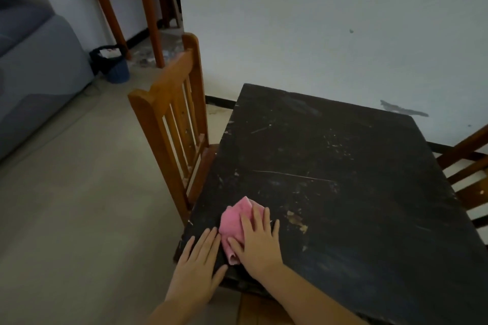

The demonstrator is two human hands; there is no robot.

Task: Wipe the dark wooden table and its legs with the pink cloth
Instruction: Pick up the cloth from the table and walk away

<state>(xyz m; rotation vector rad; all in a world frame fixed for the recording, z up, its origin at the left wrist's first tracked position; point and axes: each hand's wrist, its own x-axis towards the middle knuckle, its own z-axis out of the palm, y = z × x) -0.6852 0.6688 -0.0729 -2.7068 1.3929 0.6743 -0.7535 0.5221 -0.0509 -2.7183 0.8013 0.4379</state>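
While right hand [260, 241] presses pink cloth [237, 224], long axis runs near-far.

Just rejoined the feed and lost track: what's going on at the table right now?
A person is wiping the dark wooden table near its front left corner. The right hand presses the pink cloth flat on the top, fingers straight. The left hand rests flat beside it at the table's edge. Scuffs and pale specks show across the top. A wooden chair stands at the table's left side.

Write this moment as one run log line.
right hand: flat on pink cloth | left hand: flat on dark wooden table | place: near-left corner
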